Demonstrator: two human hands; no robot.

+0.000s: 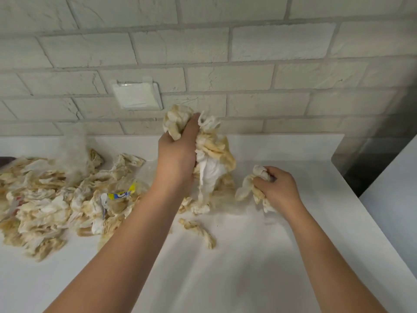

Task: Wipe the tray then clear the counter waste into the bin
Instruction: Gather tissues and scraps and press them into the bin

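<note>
Tissue bunch (214, 154) | left hand (178, 154) grip holds it | right hand (278, 187) grip holds wad (247, 185)

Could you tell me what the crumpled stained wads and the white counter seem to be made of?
The crumpled white wads with tan stains look like soft paper towel: matte, creased, with torn edges, though thin cloth is possible. The white counter looks like smooth laminate or stone with a satin finish: even, seamless, a soft sheen.

Big pile (45, 206): on the counter (248, 256), left of frame.
Middle bunch (212, 154): in the left hand (178, 152), centre of frame.
Small wad (250, 186): in the right hand (277, 186), right of the middle bunch.
Loose twist (198, 231): on the counter, below the middle bunch.
Wall (248, 53): behind the counter, top of frame.
</note>
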